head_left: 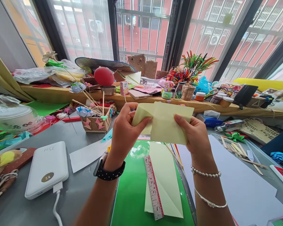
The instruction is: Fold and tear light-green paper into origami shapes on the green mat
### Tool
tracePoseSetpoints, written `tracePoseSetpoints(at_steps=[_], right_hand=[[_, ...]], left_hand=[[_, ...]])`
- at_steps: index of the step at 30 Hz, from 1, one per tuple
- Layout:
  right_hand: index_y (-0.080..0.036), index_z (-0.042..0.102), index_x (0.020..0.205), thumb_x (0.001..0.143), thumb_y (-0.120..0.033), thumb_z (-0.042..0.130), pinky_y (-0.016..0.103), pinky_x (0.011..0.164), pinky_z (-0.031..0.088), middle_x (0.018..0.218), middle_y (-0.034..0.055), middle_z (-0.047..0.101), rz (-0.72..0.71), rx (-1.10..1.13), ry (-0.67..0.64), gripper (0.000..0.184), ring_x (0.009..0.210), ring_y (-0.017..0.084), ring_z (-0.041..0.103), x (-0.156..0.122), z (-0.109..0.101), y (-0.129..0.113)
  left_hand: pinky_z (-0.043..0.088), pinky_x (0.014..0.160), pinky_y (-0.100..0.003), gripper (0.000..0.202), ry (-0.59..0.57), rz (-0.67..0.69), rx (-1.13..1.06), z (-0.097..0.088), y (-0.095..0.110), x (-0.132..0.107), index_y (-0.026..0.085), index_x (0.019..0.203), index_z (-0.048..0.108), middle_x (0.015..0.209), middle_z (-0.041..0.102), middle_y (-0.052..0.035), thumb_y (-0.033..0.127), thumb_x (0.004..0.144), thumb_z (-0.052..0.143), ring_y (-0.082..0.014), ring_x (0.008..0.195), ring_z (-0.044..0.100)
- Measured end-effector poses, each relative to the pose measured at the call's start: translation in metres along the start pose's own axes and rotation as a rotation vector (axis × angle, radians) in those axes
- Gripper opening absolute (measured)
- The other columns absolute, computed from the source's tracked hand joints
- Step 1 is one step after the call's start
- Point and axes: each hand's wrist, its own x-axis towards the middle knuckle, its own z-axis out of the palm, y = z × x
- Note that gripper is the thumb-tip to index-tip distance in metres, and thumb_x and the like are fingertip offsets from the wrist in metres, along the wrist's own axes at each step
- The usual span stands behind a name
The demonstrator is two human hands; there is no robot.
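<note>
A pale yellow-green sheet of paper (168,124) is held up between my hands, above the table. My left hand (126,128) is closed on its left part, thumb in front, where the paper bends or folds over. On the right side, my right hand (195,133) pinches the sheet with the thumb on its face. Beneath them, a second pale yellow-green paper strip (166,182) with a diagonal crease lies on a shiny green folder (129,188). A clear ruler with a red edge (153,188) rests slantwise along that strip's left side.
To the left are a white power bank (48,169) with a cable, a white paper piece (88,155) and a cardboard box with sticks (96,122). Large white sheets (228,175) and wooden sticks (235,147) lie right. A crowded windowsill (85,94) runs behind.
</note>
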Motion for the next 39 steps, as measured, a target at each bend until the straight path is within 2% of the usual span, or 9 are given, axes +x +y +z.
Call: tracePoseSetpoints(at_steps=[3,6,11,13,15,20,26,31,39], right_hand=[[-0.018,0.064,0.07,0.049,-0.031,0.074,0.026,0.045,0.05,0.064,0.0014,0.067,0.008,0.014,0.003,0.027,0.051,0.016,0.06,0.0013,-0.0004,0.0019],[-0.018,0.064,0.07,0.049,-0.031,0.074,0.026,0.045,0.05,0.064,0.0013,0.067,0.005,0.02,-0.006,0.026,0.051,0.015,0.06,0.0012,-0.0009,0.0017],[-0.019,0.063,0.07,0.052,-0.033,0.072,0.027,0.045,0.049,0.066,0.002,0.068,-0.005,-0.023,-0.054,0.025,0.053,0.017,0.061,-0.0006,-0.0016,-0.0016],[-0.019,0.063,0.07,0.052,-0.033,0.072,0.026,0.045,0.049,0.066,0.0022,0.068,-0.019,-0.036,-0.049,0.025,0.053,0.017,0.061,-0.0013,-0.0018,-0.0023],[-0.018,0.063,0.071,0.053,-0.033,0.072,0.027,0.046,0.05,0.067,0.0028,0.068,-0.033,-0.048,-0.051,0.025,0.054,0.017,0.061,-0.0018,-0.002,-0.0024],[-0.019,0.064,0.076,0.054,-0.035,0.071,0.027,0.047,0.05,0.071,0.0043,0.068,-0.063,-0.092,-0.046,0.028,0.058,0.018,0.061,-0.0027,-0.0038,-0.003],[-0.018,0.064,0.073,0.051,-0.031,0.073,0.025,0.05,0.05,0.071,0.003,0.068,-0.016,-0.092,-0.095,0.027,0.058,0.016,0.061,-0.0021,-0.0082,-0.0057],[-0.018,0.065,0.073,0.052,-0.03,0.073,0.025,0.051,0.05,0.069,0.002,0.068,-0.003,-0.077,-0.097,0.026,0.057,0.015,0.061,-0.0008,-0.0095,-0.005],[-0.019,0.065,0.071,0.051,-0.032,0.073,0.027,0.052,0.051,0.068,0.0019,0.069,0.021,-0.063,-0.083,0.025,0.057,0.016,0.061,0.0001,-0.0074,-0.0042]], left_hand=[[0.048,0.054,-0.021,0.038,0.007,0.003,0.027,0.0007,-0.0015,0.0001,0.021,0.091,0.047,0.074,0.064,0.0014,0.031,0.06,0.067,-0.0144,0.065,0.061],[0.05,0.055,-0.022,0.039,-0.019,-0.031,-0.044,0.0007,-0.0011,0.0012,0.021,0.09,0.046,0.074,0.064,0.001,0.031,0.059,0.067,-0.0149,0.065,0.062],[0.053,0.059,-0.028,0.043,-0.226,-0.23,-0.344,-0.0053,0.002,0.0027,0.019,0.1,0.043,0.087,0.064,-0.005,0.031,0.064,0.063,-0.0188,0.072,0.063],[0.053,0.061,-0.03,0.048,-0.317,-0.297,-0.404,-0.0079,0.0021,0.0025,0.019,0.106,0.042,0.093,0.063,-0.007,0.029,0.064,0.064,-0.0211,0.078,0.062],[0.053,0.062,-0.03,0.052,-0.358,-0.32,-0.41,-0.0089,0.0012,0.0024,0.02,0.108,0.042,0.095,0.062,-0.0079,0.027,0.063,0.065,-0.0221,0.08,0.061],[0.053,0.061,-0.029,0.05,-0.313,-0.301,-0.377,-0.0069,-0.0029,0.0041,0.017,0.105,0.046,0.095,0.062,-0.0089,0.029,0.061,0.066,-0.0213,0.079,0.061],[0.051,0.055,-0.026,0.032,-0.226,-0.284,-0.327,-0.0063,-0.0058,0.0047,0.016,0.084,0.061,0.084,0.066,-0.0047,0.031,0.057,0.069,-0.0174,0.067,0.061],[0.051,0.055,-0.027,0.032,-0.171,-0.241,-0.324,-0.0038,-0.0061,0.0029,0.016,0.084,0.062,0.082,0.067,-0.0034,0.031,0.057,0.069,-0.0179,0.067,0.061],[0.05,0.053,-0.023,0.025,-0.082,-0.165,-0.247,0.0003,-0.0032,0.0018,0.019,0.08,0.063,0.076,0.066,0.0005,0.03,0.057,0.068,-0.015,0.065,0.06]])
